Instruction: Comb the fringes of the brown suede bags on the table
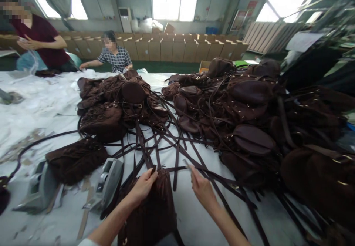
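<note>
A dark brown fringed bag lies on the table directly in front of me. My left hand is closed on its top edge, thumb and fingers pinching the gathered material. To the right of the bag, my right hand is closed around a slim, pointed metal tool whose exact kind I cannot make out. The tool's tip points up and left, apart from the bag. Long brown straps run across the table just beyond both hands.
Brown bags are heaped at the centre left and right. Two grey tape dispensers and another brown bag stand left of me. Across the white table are two people, with cardboard boxes behind them.
</note>
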Available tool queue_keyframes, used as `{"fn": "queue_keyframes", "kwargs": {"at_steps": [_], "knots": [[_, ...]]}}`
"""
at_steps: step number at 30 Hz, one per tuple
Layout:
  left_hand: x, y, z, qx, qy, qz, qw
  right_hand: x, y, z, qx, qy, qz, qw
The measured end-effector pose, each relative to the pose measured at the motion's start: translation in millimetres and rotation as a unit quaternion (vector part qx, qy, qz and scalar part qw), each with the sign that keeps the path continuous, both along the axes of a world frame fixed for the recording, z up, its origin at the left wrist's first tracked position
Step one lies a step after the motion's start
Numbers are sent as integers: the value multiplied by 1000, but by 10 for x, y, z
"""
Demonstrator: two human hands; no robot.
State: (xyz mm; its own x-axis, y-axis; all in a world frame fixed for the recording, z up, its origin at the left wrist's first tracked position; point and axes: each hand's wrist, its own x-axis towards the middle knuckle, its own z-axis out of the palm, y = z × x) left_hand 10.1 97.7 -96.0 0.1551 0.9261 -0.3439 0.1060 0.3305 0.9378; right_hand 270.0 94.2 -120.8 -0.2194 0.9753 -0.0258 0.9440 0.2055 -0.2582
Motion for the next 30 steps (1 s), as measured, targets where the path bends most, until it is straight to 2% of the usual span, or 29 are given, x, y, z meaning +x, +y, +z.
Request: {"fn": "queue_keyframes", "kwargs": {"at_steps": [2,4,6,9,12,14,15,17,19,20,22,24,26,30], "knots": [[-16,100,16,11,-11,-25,1000,-167,-292,-81,85,54,127,987],[35,162,10,16,-8,-45,999,-352,-484,-136,142,35,214,966],[91,189,-9,25,7,-49,998,-515,-541,-140,166,-18,227,959],[105,101,-50,49,50,-25,997,-661,-459,-60,168,-69,217,959],[34,-242,-168,66,111,46,991,-692,-368,42,150,-90,236,956],[-17,-589,-331,66,175,77,979,-682,-352,90,131,-97,245,956],[-31,-769,-433,65,218,70,971,-679,-353,107,121,-100,249,956],[-30,-1073,-652,63,384,-28,921,-687,-362,131,96,-106,270,952],[-6,-1243,-838,48,481,-84,872,-722,-374,144,71,-115,303,943],[3,-1273,-903,41,498,-95,861,-747,-378,147,59,-122,318,938],[-4,-1253,-961,39,493,-106,863,-804,-383,148,39,-142,333,931],[-55,-1185,-920,51,458,-123,879,-856,-372,150,26,-163,320,933],[-144,-1123,-789,71,421,-137,894,-892,-340,166,22,-180,297,937],[-393,-1067,-343,113,360,-136,916,-912,-251,244,64,-188,247,948]]}}
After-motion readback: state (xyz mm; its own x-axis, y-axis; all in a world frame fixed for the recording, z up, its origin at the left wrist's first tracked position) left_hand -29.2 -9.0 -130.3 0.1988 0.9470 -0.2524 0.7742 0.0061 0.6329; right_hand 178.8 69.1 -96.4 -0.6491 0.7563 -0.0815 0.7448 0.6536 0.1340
